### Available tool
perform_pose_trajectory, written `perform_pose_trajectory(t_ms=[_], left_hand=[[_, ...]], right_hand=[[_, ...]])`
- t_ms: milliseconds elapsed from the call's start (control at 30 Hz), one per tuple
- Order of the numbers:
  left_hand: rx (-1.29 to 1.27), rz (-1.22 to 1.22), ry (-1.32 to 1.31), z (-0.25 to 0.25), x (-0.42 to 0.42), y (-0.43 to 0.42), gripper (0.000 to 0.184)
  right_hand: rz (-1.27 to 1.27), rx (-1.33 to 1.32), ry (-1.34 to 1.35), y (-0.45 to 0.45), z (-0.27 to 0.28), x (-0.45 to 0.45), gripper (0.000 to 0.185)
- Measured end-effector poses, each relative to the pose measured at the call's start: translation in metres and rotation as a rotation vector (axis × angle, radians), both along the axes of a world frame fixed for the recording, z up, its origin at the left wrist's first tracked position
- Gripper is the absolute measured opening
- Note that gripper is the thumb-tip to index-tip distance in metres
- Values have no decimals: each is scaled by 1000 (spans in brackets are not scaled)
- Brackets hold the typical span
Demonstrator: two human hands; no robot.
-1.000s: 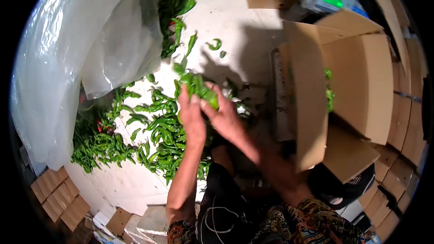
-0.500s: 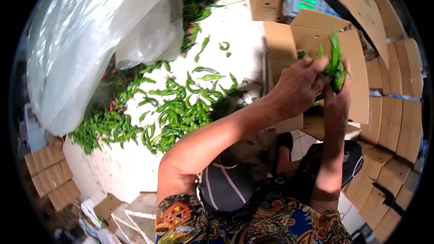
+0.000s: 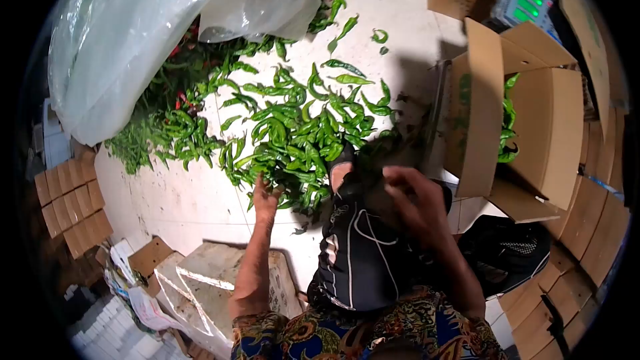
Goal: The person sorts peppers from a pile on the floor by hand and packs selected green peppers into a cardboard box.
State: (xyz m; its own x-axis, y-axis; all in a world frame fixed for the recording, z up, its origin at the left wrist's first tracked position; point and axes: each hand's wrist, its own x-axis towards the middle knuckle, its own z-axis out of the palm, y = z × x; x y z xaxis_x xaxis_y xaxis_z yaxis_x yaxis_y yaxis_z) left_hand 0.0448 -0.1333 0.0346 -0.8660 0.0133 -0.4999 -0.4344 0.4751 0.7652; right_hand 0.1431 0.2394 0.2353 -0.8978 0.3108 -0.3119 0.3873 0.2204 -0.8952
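Observation:
Loose green chili peppers point(image 3: 293, 130) lie in a spread heap on the pale tiled floor. My left hand point(image 3: 267, 193) is at the near edge of this heap, fingers apart and touching the peppers, none visibly gripped. Above my right knee hovers my right hand point(image 3: 417, 197), in shadow, with its fingers loosely bent and apart; I see nothing in it. To the right of that hand stands an open cardboard box point(image 3: 483, 113), with several green peppers point(image 3: 509, 120) visible inside and its flaps folded outward.
Clear plastic sheeting point(image 3: 140, 40) covers more peppers at upper left. A scale with a green display point(image 3: 527, 3) sits behind the box. Stacked cartons point(image 3: 73, 200) stand on the left, more cartons point(image 3: 593, 220) on the right. A worn block-like seat point(image 3: 220, 280) is beside my left arm.
Both hands have come away from above the box, where they held green peppers. The left has swung down to the heap; the right has moved back over my knee. The view has shifted.

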Motion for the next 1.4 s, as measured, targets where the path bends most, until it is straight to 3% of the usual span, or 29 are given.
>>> perform_pose_trajectory(t_ms=[67, 100, 200, 367, 500, 600, 700, 800, 900, 933, 1033, 1067, 1200, 1300, 1400], left_hand=[[-140, -194, 286, -29, 31, -20, 96], [-150, -201, 182, -28, 38, -16, 100], [-364, -316, 277, 4, 35, 38, 111], [-552, -531, 398, 2, -14, 85, 125], [-586, -539, 369, -12, -58, 85, 131], [-579, -516, 160, -22, -82, 84, 132], [-555, -639, 224, -20, -87, 98, 133], [-471, -631, 191, -17, -82, 98, 134], [-415, -622, 179, -19, -78, 99, 136], [-414, -635, 183, -19, -78, 100, 136], [-268, -706, 302, -23, -73, 107, 135], [-255, -654, 311, -24, -71, 110, 135], [-168, -488, 356, -34, -69, 121, 135], [-143, -533, 291, -40, -75, 120, 134], [-105, -541, 185, -39, -80, 123, 130]], right_hand=[[-41, 5, -113, -13, -91, 4, 38], [-64, -18, -163, -17, -127, 10, 43], [98, 377, -29, -17, -197, 9, 60], [253, 621, -87, -10, -197, -59, 87], [311, 755, -56, -7, -227, -92, 99], [431, 832, -292, -12, -237, -104, 105], [482, 799, -420, -20, -240, -113, 113], [473, 636, -412, -24, -239, -116, 112], [337, -156, -240, -6, -284, -109, 102], [360, -220, -387, -3, -258, -121, 98], [293, -481, -311, -9, -268, -126, 97], [277, -435, -252, -12, -263, -127, 93], [132, -329, -427, -14, -221, -142, 84], [115, -577, -314, -14, -274, -131, 80], [152, -584, -285, -5, -247, -142, 65]])
